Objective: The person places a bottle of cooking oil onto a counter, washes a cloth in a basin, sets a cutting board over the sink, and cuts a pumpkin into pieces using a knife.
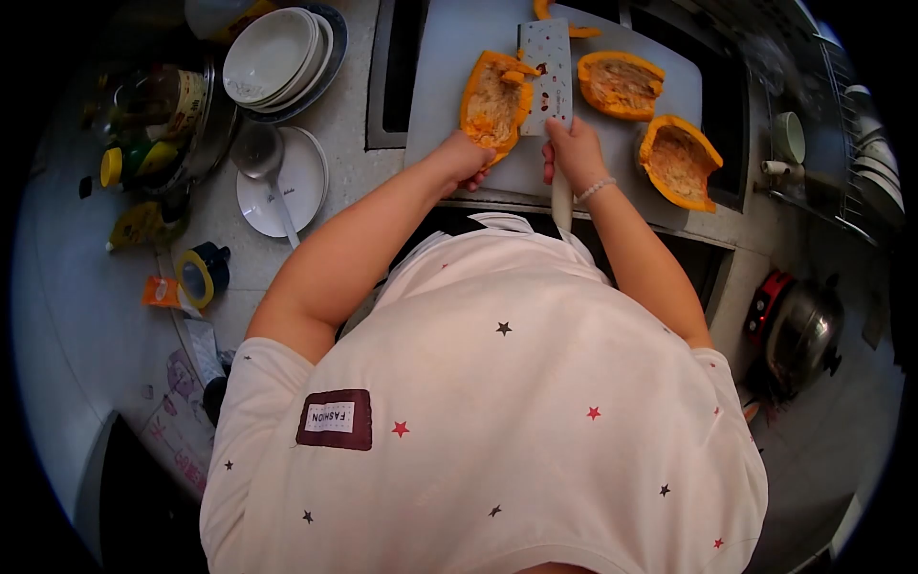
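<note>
Head view: with the clock face centred on the cleaver's blade (545, 77), the left hand (466, 158) lay between seven and eight o'clock, its fingers clamped on the near end of a hollowed pumpkin piece (492, 105). That piece sat between eight and nine o'clock on the pale cutting board (430, 57), its stringy hollow facing up and its right side against the patterned blade; whether the metal had bitten into the flesh could not be made out. The right hand (574, 153), at about five o'clock, had its fingers wrapped round the top of the cleaver's handle (561, 206), which pointed toward six. A beaded bracelet (598, 188) circled that wrist. A second pumpkin piece (620, 86) lay at three o'clock and a third (681, 165) at four, the latter reaching past the board's right edge, while a thin orange strip (583, 33) rested between one and two. On the surface (349, 96) beyond the board, a stack of bowls (273, 57) stood at nine o'clock, and a ladle (258, 153) lay across a white plate (306, 196) near eight. A pale green cup (789, 137) showed between three and four, and a lidded pot (808, 335) between four and five.
</note>
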